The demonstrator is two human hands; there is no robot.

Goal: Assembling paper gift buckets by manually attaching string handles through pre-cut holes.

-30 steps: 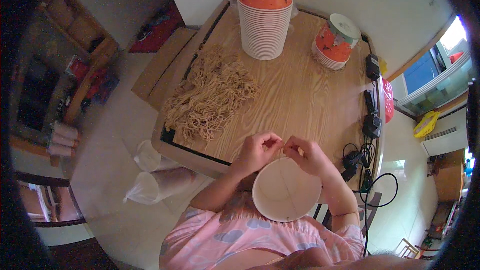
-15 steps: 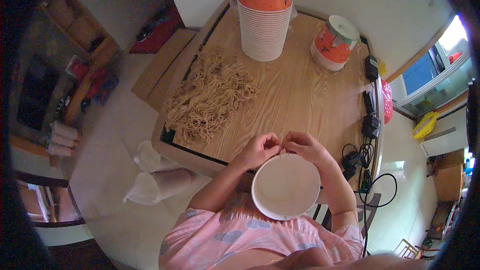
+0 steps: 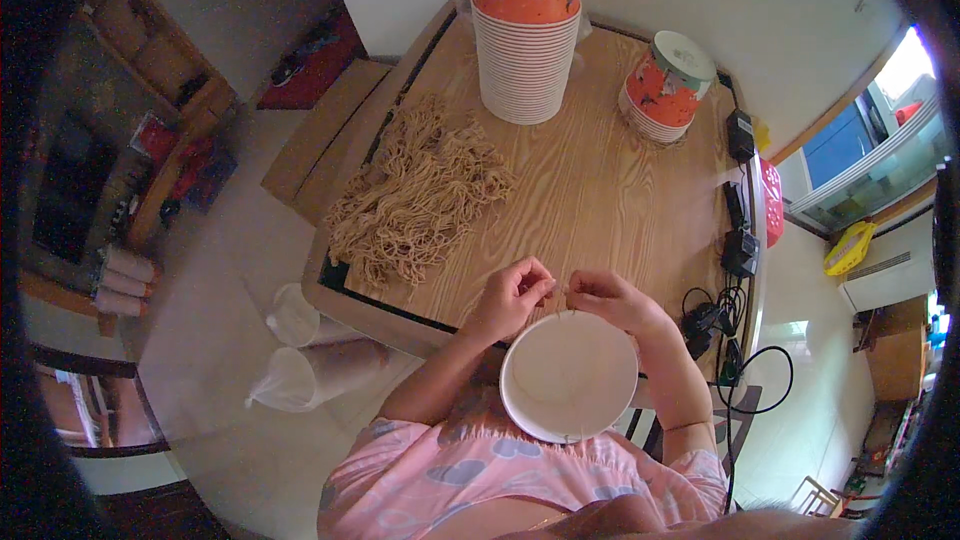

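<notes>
Nearest is the pink patterned shirt (image 3: 500, 470) of the person, and just in front of it is the white paper bucket (image 3: 569, 380), between the two forearms at the near edge of the desk (image 3: 610, 185). Its round mouth points up toward the head camera, so its long axis runs away from the viewer, mouth first and bottom deeper; its outer wall is mostly hidden, and I cannot tell what supports it. At the far rim, the right hand (image 3: 605, 298) makes a narrow pinch on a thin string (image 3: 568, 313). The left hand (image 3: 520, 295) is beside it, slightly apart, with thumb and forefinger together; what lies between them is too small to tell.

Beyond the left hand, a loose heap of tan cords (image 3: 420, 195) spreads on the desk. On the right edge lie black power adapters (image 3: 740, 252) with cables. Farther, a short stack of printed buckets (image 3: 668, 90) and a tall stack of buckets (image 3: 526, 40) stand upright, mouths down.
</notes>
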